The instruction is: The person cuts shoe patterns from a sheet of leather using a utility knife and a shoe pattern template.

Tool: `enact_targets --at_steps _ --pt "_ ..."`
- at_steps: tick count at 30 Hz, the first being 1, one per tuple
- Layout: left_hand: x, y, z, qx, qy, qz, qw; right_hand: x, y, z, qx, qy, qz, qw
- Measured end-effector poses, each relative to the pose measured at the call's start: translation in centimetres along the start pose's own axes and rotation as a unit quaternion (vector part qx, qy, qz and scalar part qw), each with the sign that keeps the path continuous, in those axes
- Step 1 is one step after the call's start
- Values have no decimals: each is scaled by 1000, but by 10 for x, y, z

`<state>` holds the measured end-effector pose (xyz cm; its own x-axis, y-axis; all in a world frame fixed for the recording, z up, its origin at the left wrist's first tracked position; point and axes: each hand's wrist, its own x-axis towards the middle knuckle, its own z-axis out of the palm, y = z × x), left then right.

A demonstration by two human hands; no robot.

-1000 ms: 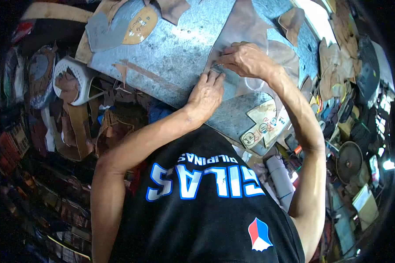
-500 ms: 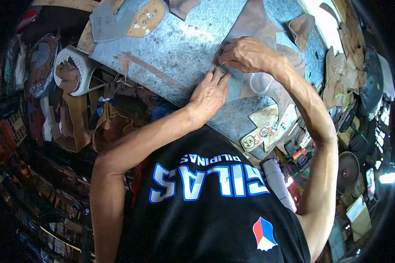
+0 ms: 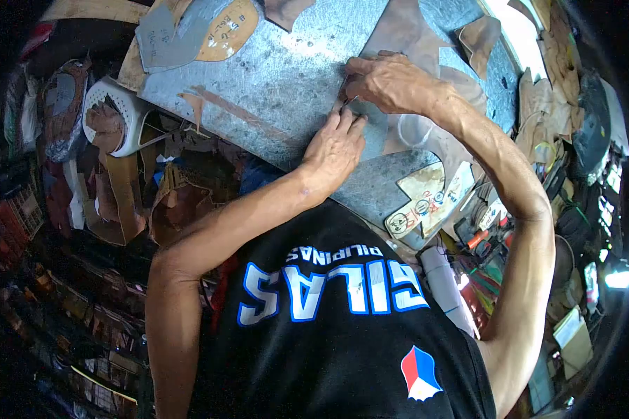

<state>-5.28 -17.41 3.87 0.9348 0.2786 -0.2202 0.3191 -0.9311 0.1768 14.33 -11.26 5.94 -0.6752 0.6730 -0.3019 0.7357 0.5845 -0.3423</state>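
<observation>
Seemingly mid-cut: the left hand [image 3: 335, 148], fingers spread flat, pins a grey pattern piece [image 3: 372, 126] to a brown leather sheet [image 3: 402, 31] on the galvanised metal table [image 3: 286, 77]. The right hand [image 3: 391, 84], grip closed on a thin metal blade [image 3: 348, 101], probably next needs a steady trace along the pattern's edge.

View: you have one camera, worn on your head.
Facing: forward and steeply down, over your black shirt [image 3: 342, 328] to the table [image 3: 272, 84].
Nearness: close, your left hand [image 3: 335, 146] and right hand [image 3: 391, 84] at upper centre.
Lens: wide, its edges dark and curved.
</observation>
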Motion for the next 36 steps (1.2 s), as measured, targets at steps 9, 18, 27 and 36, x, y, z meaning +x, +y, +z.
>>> enact_targets --at_steps 9,18,27,36 --pt "0 -1 5 -58 4 -15 998 -5 4 4 7 15 9 1000" --pt "-2 -3 3 -71 27 -16 997 -17 4 10 -10 44 43 998" --pt "-1 -3 3 -75 16 -14 997 -26 3 18 5 61 73 995" --pt "-1 -5 1 -83 15 -8 996 -34 6 27 32 99 83 991"
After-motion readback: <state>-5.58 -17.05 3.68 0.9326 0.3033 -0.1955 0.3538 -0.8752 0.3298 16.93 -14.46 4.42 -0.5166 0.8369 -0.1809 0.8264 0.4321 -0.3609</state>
